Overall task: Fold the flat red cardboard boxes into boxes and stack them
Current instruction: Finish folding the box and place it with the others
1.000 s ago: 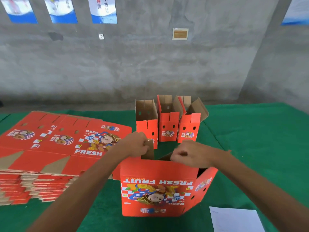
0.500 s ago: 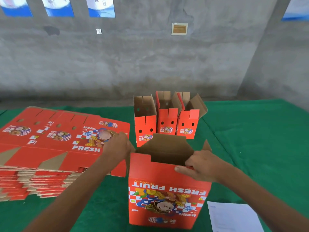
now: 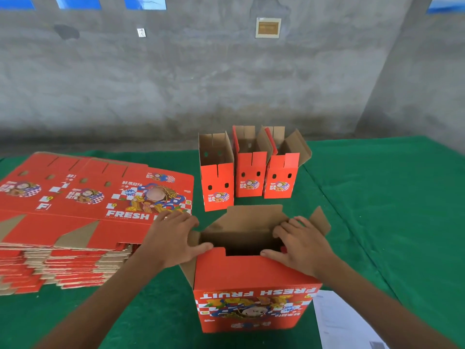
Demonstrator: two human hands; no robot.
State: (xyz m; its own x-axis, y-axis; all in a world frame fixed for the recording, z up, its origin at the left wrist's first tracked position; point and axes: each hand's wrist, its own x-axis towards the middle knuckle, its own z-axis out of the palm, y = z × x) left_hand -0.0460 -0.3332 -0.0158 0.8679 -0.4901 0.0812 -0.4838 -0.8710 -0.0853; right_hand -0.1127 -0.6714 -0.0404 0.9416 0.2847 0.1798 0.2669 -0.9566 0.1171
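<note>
A red "FRESH FRUIT" cardboard box [image 3: 254, 298] stands on the green table in front of me, print upside down, its top flaps partly raised. My left hand [image 3: 173, 238] rests on the box's left top corner, fingers spread flat over the side flap and thumb on the front flap. My right hand [image 3: 302, 245] presses the right side flap, fingers bent over its edge and thumb on the front flap. A thick pile of flat red boxes [image 3: 83, 210] lies at the left. Three folded red boxes [image 3: 247, 170] stand side by side behind, tops open.
A green cloth covers the table [image 3: 390, 210]. A white sheet of paper [image 3: 344, 323] lies at the front right beside the box. A grey concrete wall [image 3: 226, 71] with posters rises behind the table.
The box has been set upright and closer to me. Both hands have moved from gripping its rim to lying over the left and right top flaps.
</note>
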